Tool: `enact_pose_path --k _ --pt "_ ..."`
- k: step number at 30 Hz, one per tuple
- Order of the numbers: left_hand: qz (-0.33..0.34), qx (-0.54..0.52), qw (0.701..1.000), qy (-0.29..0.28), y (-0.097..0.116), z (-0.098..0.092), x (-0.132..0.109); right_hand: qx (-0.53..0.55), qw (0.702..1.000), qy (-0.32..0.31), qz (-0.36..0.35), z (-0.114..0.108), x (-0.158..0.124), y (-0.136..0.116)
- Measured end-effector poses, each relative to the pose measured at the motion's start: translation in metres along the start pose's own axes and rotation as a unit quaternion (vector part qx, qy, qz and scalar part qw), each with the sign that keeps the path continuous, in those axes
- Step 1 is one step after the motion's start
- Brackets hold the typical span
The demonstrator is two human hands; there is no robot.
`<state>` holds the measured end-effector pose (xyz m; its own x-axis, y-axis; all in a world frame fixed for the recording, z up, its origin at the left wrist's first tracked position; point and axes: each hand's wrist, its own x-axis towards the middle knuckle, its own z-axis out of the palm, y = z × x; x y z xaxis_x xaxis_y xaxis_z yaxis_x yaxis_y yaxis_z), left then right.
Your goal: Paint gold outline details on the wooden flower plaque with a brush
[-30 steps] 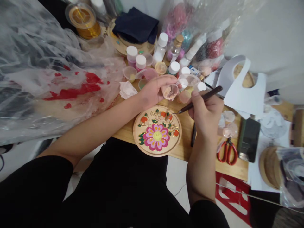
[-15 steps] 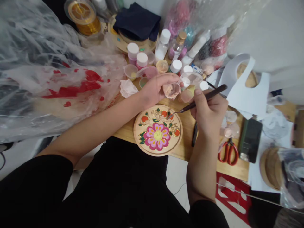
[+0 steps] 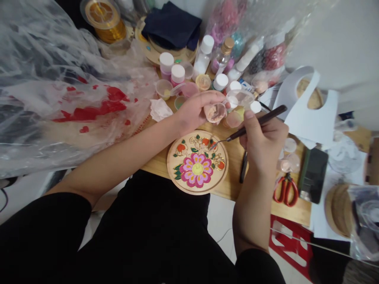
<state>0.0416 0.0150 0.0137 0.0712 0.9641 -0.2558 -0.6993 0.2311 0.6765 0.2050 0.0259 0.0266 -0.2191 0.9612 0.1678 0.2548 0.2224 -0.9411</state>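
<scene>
My left hand (image 3: 199,105) is closed around a small clear plastic cup (image 3: 215,113) with peach-coloured paste inside, tilted toward me. A dark-handled palette knife (image 3: 254,123) is gripped in my right hand (image 3: 262,140). Its thin bent metal tip reaches down over the upper part of a round wooden plaque (image 3: 173,167); whether it touches the surface is hard to tell. On the plaque, a large pink flower (image 3: 197,169) with a yellow centre shows, with orange buds, green leaves and gold outlines above it. The plaque overhangs the table's front edge.
White-capped bottles (image 3: 178,75) and small cups (image 3: 164,88) crowd the back. Crumpled white tissue (image 3: 160,110) lies left of my hand. Red-handled pliers (image 3: 286,190) and a dark phone (image 3: 314,174) lie at the right. Plastic sheeting (image 3: 71,110) covers the left side.
My right hand has shifted very slightly to the right with the palette knife. My left hand and the cup stay nearly in place.
</scene>
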Motion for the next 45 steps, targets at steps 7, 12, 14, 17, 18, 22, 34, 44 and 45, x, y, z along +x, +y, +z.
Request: enact_pose_path --k 7,12,14,17,18,22,34,44,45 --pt "-0.028 0.020 0.999 -0.042 -0.001 -0.004 0.000 0.045 0.995 0.079 0.038 0.000 0.001 -0.003" --pt "-0.076 0.083 0.983 -0.147 0.004 -0.011 0.000 0.113 0.984 0.115 0.071 -0.001 0.007 -0.003" --pt "-0.092 0.097 0.976 -0.171 0.005 -0.014 0.002 0.131 0.979 0.132 0.081 -0.002 0.003 -0.005" --pt "-0.096 0.096 0.973 -0.188 0.004 -0.018 0.004 0.150 0.971 0.157 0.099 -0.005 -0.012 -0.005" --pt "-0.101 0.096 0.971 -0.194 0.003 -0.018 0.005 0.158 0.967 0.167 0.108 -0.005 -0.020 -0.005" --pt "-0.128 0.100 0.969 -0.184 -0.001 -0.017 0.007 0.204 0.942 0.223 0.145 -0.005 -0.051 -0.003" --pt "-0.155 0.168 0.968 -0.103 0.002 -0.012 0.001 0.327 0.883 0.247 0.230 -0.005 -0.104 -0.002" --pt "-0.155 0.183 0.958 -0.154 -0.011 0.006 0.014 0.272 0.885 0.323 0.198 0.009 -0.112 0.003" --pt "-0.163 0.176 0.956 -0.170 -0.013 0.006 0.016 0.270 0.885 0.325 0.196 0.011 -0.112 0.004"
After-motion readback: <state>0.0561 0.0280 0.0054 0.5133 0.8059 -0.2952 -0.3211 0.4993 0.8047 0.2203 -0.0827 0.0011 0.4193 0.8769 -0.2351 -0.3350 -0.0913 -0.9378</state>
